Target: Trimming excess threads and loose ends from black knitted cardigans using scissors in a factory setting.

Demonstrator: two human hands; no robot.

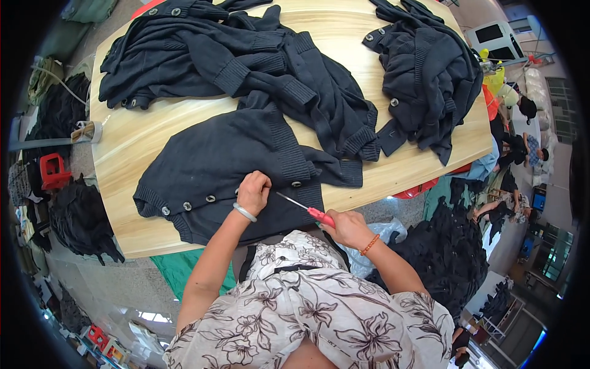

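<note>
A dark knitted cardigan (212, 147) lies spread on the wooden table in front of me, its buttoned edge toward my body. My left hand (252, 193) rests on that edge with its fingers closed, pinching the knit close to a button (211, 198). In my right hand (348, 228) is a slim tool with a red handle (321, 216) and a long thin metal shaft, like an awl. Its shaft (290, 199) points left over the cardigan, toward my left hand. Whether the tip touches the knit, I cannot tell. Another button (296, 184) shows right of my left hand.
More dark cardigans (184, 52) lie heaped across the table's (393, 178) far side, with another pile (424, 80) at the far right. On the floor are a dark garment heap (442, 252) at right and a red stool (54, 171) at left. Other people (522, 147) sit off to the right.
</note>
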